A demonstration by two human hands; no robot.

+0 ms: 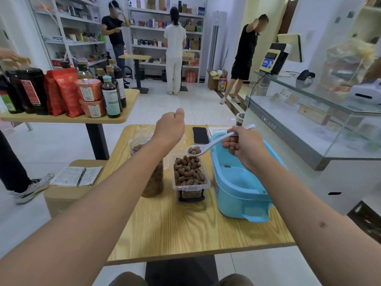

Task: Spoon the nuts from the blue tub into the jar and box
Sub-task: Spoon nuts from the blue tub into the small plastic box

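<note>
My right hand (pixel 244 148) grips the handle of a white spoon (pixel 208 145), its bowl loaded with brown nuts and hovering just above the far end of the clear plastic box (pixel 190 176). The box is heaped with nuts. The blue tub (pixel 241 190) stands right of the box; one nut shows on its floor. Left of the box is the clear jar (pixel 153 182), filled with nuts and mostly hidden behind my left forearm. My left hand (pixel 171 124) is raised above the jar in a loose fist and holds nothing.
A black phone (pixel 200 135) and a sheet of paper lie at the wooden table's (pixel 185 234) far edge. A glass counter (pixel 309 120) stands right, a table of bottles and red packets (pixel 61 93) left. A stool with a notebook (pixel 76 176) is beside me. People stand behind.
</note>
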